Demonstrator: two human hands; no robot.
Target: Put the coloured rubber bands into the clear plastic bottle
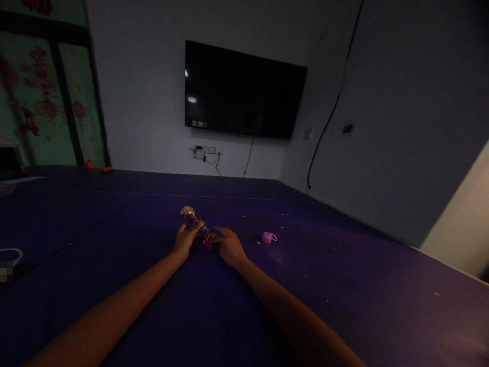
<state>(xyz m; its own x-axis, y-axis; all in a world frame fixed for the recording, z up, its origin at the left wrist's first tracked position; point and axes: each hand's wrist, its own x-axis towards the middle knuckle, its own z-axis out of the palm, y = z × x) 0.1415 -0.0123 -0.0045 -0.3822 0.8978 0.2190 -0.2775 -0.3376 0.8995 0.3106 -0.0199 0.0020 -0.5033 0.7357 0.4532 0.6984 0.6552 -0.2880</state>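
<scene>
My left hand (184, 241) is wrapped around a clear tube-shaped container (194, 220) full of multicoloured bits. The container lies tilted, its rounded end pointing away to the left and its nearer end towards my right hand. At that nearer end is a small clump of pink, yellow and blue pieces (208, 239), too small and dark to identify. My right hand (230, 248) has its fingers closed together at this clump; what they pinch, if anything, is hidden. To the right of my right hand, a pink cap with a loop (267, 237) rests on the dark blue surface (244, 295).
Small white scraps (282, 227) dot the surface to the right. A white ring-shaped rim (13, 254) shows at the left edge. Small orange things (105, 169) lie at the far left. A television (244, 92) hangs on the wall, above sockets and cables (209, 151).
</scene>
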